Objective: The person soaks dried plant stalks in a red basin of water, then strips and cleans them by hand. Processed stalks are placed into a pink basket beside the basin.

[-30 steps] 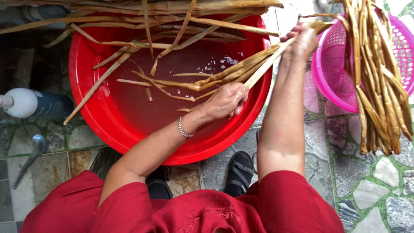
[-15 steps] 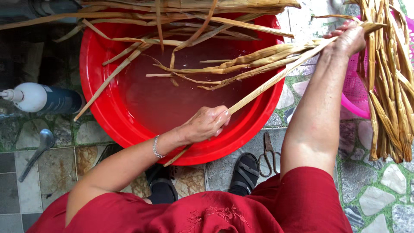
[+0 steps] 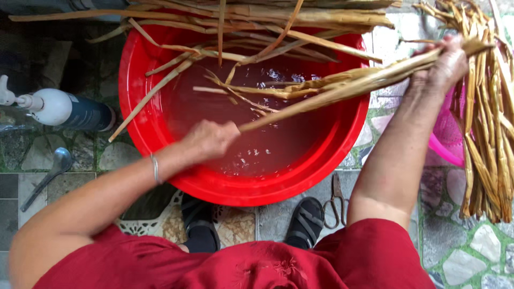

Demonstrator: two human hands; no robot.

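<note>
Head view shows the left hand (image 3: 210, 139) clenched on the near end of a long tan reed strip (image 3: 342, 91) and the right hand (image 3: 441, 67) gripping its far end, stretching it taut across the water-filled red basin (image 3: 257, 190) on the floor, seemingly to wet it.

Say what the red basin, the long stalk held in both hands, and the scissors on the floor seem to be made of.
Red basin: likely plastic, glossy uniform colour. Stalk, gripped by left hand and right hand: dried plant fibre, tan and ridged. Scissors: probably metal, dull grey.
</note>
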